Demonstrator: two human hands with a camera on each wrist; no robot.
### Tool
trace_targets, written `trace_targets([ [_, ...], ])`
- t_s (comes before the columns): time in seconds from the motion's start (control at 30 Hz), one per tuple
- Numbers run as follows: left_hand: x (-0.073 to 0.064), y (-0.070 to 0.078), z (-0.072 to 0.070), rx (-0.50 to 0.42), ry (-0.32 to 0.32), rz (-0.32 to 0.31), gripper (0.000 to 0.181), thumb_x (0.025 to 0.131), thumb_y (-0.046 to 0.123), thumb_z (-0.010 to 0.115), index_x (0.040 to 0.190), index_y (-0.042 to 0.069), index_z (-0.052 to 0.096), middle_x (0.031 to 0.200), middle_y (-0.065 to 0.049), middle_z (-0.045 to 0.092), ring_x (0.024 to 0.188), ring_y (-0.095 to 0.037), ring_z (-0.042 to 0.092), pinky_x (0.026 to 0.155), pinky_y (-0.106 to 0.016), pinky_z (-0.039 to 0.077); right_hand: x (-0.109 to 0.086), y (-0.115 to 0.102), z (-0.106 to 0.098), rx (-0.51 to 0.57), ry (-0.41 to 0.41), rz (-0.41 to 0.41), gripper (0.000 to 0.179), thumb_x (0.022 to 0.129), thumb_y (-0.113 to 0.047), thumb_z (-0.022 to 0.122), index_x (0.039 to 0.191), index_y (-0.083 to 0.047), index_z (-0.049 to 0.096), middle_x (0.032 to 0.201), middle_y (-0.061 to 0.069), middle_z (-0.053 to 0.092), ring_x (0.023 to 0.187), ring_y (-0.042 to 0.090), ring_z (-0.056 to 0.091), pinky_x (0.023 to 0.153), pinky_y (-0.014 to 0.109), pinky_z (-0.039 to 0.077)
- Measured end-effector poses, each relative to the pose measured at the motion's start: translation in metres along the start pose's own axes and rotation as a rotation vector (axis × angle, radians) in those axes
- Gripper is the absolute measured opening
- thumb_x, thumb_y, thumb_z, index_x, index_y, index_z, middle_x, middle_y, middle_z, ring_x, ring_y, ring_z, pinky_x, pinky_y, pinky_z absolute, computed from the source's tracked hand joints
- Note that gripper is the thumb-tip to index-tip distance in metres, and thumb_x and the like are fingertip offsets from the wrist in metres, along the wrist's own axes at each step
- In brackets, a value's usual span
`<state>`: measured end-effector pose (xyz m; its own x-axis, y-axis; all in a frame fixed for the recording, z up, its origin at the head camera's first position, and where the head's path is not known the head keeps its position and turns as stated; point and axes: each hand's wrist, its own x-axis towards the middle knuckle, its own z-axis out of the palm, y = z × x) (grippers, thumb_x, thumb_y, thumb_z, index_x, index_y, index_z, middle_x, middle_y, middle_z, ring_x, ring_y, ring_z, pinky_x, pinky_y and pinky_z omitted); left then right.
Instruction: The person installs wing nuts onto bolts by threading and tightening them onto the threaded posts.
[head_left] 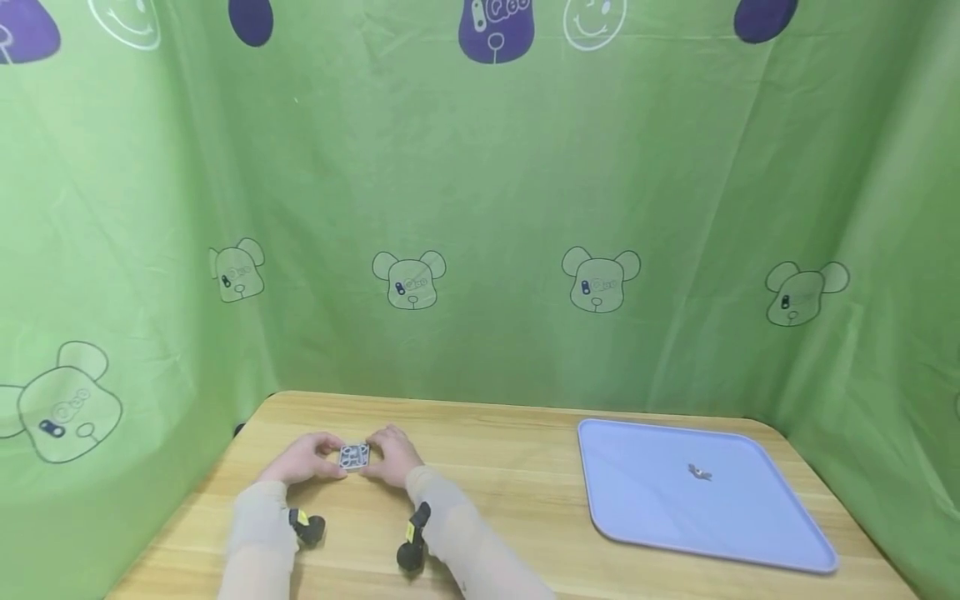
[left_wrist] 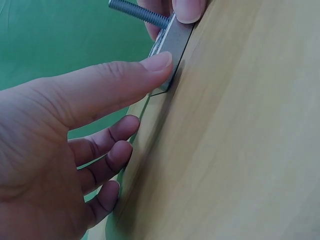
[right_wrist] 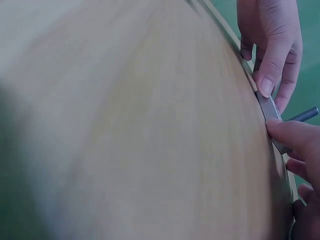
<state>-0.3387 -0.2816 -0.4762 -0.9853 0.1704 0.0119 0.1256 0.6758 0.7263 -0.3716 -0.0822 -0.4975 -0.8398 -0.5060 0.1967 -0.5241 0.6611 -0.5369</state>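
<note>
A small grey square metal plate (head_left: 354,456) with a raised pattern on top lies at the left of the wooden table. From its upper face a threaded bolt (left_wrist: 140,13) sticks out. My left hand (head_left: 303,460) pinches the plate's left side, thumb on the near edge (left_wrist: 175,42). On the opposite side my right hand (head_left: 395,457) pinches it too, its thumb against the same near edge in the right wrist view. The tips of both forefingers are partly hidden behind the plate.
A pale blue tray (head_left: 645,521) stands at the right of the wooden table (head_left: 517,500). On the tray lies a small metal wing nut (head_left: 700,472). Green printed curtains (head_left: 510,350) enclose the table at the back and both sides.
</note>
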Motion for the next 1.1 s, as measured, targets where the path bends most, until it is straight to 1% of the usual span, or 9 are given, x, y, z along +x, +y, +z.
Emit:
trace_targets([
  [0.1,0.0,0.004,0.003,0.006,0.003,-0.007,0.051,0.069,0.013,0.082,0.114,-0.001,0.064,0.108,-0.015,0.066,0.099,-0.028,0.059,0.091,-0.05,0.045,-0.002,0.005,-0.001,-0.001,0.005,-0.016,0.055,0.08,-0.028,0.077,0.126,-0.004,0.061,0.133,0.011,0.061,0.137,0.032,0.043,0.116,0.045,0.031],
  [0.23,0.004,0.012,0.011,0.03,0.004,-0.006,0.049,0.068,0.015,0.083,0.112,0.002,0.065,0.106,-0.013,0.067,0.098,-0.027,0.059,0.09,-0.051,0.045,-0.006,0.014,-0.007,0.004,-0.007,-0.005,0.055,0.08,-0.028,0.077,0.127,-0.005,0.061,0.134,0.01,0.06,0.137,0.031,0.043,0.117,0.045,0.031],
  [0.33,0.007,0.018,0.018,0.045,0.012,-0.008,0.05,0.067,0.016,0.084,0.111,0.003,0.066,0.106,-0.012,0.067,0.098,-0.027,0.06,0.09,-0.052,0.046,-0.01,0.022,-0.014,-0.003,-0.012,-0.006,0.055,0.079,-0.028,0.078,0.127,-0.006,0.061,0.133,0.01,0.061,0.135,0.03,0.046,0.115,0.044,0.033],
  [0.47,0.009,0.028,0.026,0.049,0.018,-0.011,0.051,0.066,0.016,0.085,0.111,0.004,0.067,0.11,-0.014,0.068,0.102,-0.029,0.062,0.095,-0.056,0.045,-0.015,0.032,-0.018,-0.037,0.0,-0.031,0.055,0.079,-0.031,0.078,0.126,-0.007,0.062,0.128,0.008,0.063,0.127,0.026,0.052,0.112,0.039,0.038],
  [0.6,0.011,0.037,0.034,0.049,0.012,0.004,0.05,0.066,0.015,0.085,0.111,0.003,0.067,0.114,-0.016,0.069,0.106,-0.033,0.062,0.098,-0.058,0.043,-0.021,0.041,-0.024,-0.018,0.006,-0.029,0.055,0.078,-0.03,0.079,0.125,-0.007,0.063,0.125,0.008,0.064,0.121,0.024,0.056,0.108,0.038,0.041],
  [0.67,0.013,0.04,0.039,0.048,0.009,0.008,0.05,0.066,0.016,0.085,0.111,0.003,0.067,0.114,-0.016,0.069,0.107,-0.034,0.062,0.1,-0.058,0.042,-0.024,0.045,-0.027,0.007,0.008,-0.025,0.054,0.078,-0.028,0.08,0.124,-0.006,0.063,0.125,0.009,0.064,0.12,0.026,0.057,0.108,0.039,0.041],
  [0.8,0.016,0.045,0.047,0.044,-0.004,0.016,0.051,0.066,0.016,0.085,0.112,0.003,0.067,0.116,-0.016,0.069,0.11,-0.035,0.061,0.101,-0.058,0.042,-0.031,0.053,-0.036,0.02,-0.001,-0.011,0.055,0.077,-0.028,0.08,0.124,-0.006,0.062,0.128,0.01,0.063,0.123,0.027,0.056,0.11,0.041,0.04],
  [0.97,0.02,0.058,0.058,0.027,-0.022,0.019,0.052,0.066,0.016,0.085,0.113,0.004,0.067,0.117,-0.015,0.068,0.11,-0.034,0.061,0.101,-0.057,0.042,-0.042,0.065,-0.05,0.066,-0.017,0.006,0.056,0.076,-0.026,0.08,0.125,-0.006,0.062,0.132,0.013,0.062,0.127,0.03,0.054,0.112,0.046,0.037],
  [1.1,0.024,0.069,0.07,0.039,-0.044,0.047,0.052,0.066,0.016,0.085,0.113,0.005,0.067,0.115,-0.013,0.069,0.108,-0.032,0.062,0.101,-0.055,0.044,-0.052,0.076,-0.062,0.075,-0.026,0.018,0.056,0.075,-0.025,0.081,0.124,-0.005,0.062,0.132,0.013,0.061,0.127,0.031,0.053,0.111,0.047,0.038],
])
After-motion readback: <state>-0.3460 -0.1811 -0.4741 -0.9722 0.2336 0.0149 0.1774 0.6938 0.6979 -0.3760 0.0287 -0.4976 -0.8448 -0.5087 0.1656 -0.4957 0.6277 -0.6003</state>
